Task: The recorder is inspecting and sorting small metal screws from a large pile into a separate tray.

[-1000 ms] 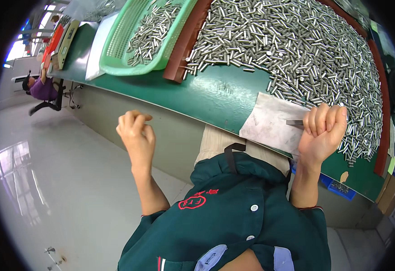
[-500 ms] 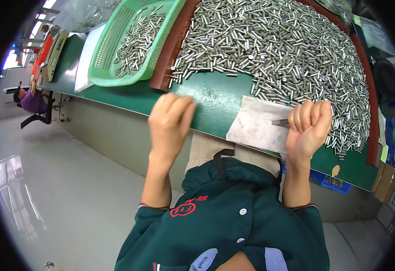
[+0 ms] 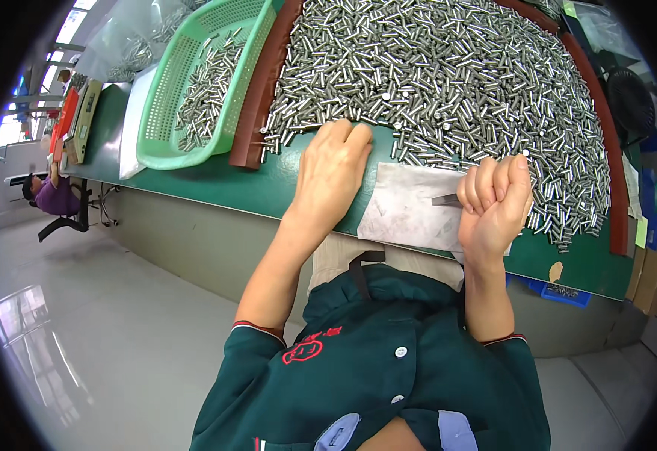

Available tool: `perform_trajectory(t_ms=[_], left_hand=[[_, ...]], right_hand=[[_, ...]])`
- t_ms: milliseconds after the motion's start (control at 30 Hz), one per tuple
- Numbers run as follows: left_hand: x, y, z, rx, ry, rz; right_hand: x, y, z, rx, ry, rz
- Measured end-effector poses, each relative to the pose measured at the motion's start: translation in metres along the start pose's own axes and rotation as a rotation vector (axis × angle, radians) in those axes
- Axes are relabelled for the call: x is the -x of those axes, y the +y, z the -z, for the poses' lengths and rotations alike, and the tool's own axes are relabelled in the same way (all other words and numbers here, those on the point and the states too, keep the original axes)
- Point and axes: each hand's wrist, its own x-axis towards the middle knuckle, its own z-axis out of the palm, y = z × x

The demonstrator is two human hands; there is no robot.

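Note:
A wide heap of short shiny metal pins [image 3: 448, 83] covers the green tabletop in front of me. My left hand [image 3: 333, 173] is at the heap's near left edge, palm down. Its fingers are bent and close together; their tips, and anything between them, are hidden. My right hand [image 3: 493, 207] is closed in a fist, palm side up, over the right part of a smudged white cloth or sheet [image 3: 403, 210]. Out of that fist, toward the left, sticks the blunt end of a flat grey metal tool [image 3: 444, 201]; the rest of it is covered by the fingers.
Reddish-brown strips [image 3: 257, 113] border the heap. Left of it stands a green plastic basket [image 3: 152, 135] holding more pins. A black fan [image 3: 630, 105] is at the far right, a blue bin [image 3: 569, 295] below the table edge. Another person [image 3: 56, 194] sits far left.
My left hand has moved forward and right, from near the table edge to the heap's edge. My right hand still grips the metal tool over the cloth. The view has shifted slightly.

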Motion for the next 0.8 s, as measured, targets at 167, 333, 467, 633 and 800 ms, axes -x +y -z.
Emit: perform_trajectory(t_ms=[167,333,467,633,800], left_hand=[[0.009,-0.011,0.009,-0.037,-0.041,-0.098],[0.012,-0.021,0.009,0.0,0.077,-0.073],[0.009,-0.009,0.008,-0.025,0.097,0.161],[0.005,-0.002,0.008,-0.147,0.002,0.148],[-0.006,-0.003,0.015,-0.216,-0.099,-0.061]], right_hand=[[-0.001,-0.002,0.002,0.017,-0.001,0.008],[-0.001,-0.001,0.002,0.015,0.015,0.0],[-0.001,-0.002,0.001,0.024,0.016,-0.001],[0.0,-0.001,0.0,0.028,0.034,-0.009],[0.0,-0.002,-0.001,0.038,0.033,-0.007]])
